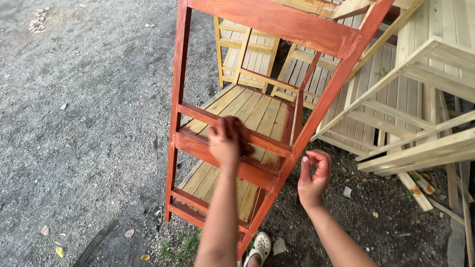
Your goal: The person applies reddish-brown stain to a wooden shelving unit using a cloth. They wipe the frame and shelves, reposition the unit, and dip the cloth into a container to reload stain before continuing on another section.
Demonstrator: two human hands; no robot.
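Gripping a dark, stain-soaked rag (236, 134), the left hand (225, 143) had its grip closed around the cloth and pressed it on the front rail of the middle shelf of a wooden shelf unit (257, 106). The right hand (313, 175) held nothing; its fingers were curled loosely together, free in the air just right of the unit's right side rail, not touching it.

The shelf unit stood on the gravel ground (84, 123), leaning away from the person. Its frame and rails were already red-brown, while the shelf slats were mostly pale yellow. On the far right, several unpainted wooden racks (420, 94) stood close behind it, and loose wood strips lay on the dirt. Near the bottom edge, a pale clog (261, 245) showed at the foot of the unit.

As I judge it, the unit could tip or slide, because nothing steadied it while the left hand pushed on the rail. Wet stain could also smear onto the pale racks, which stood very near.
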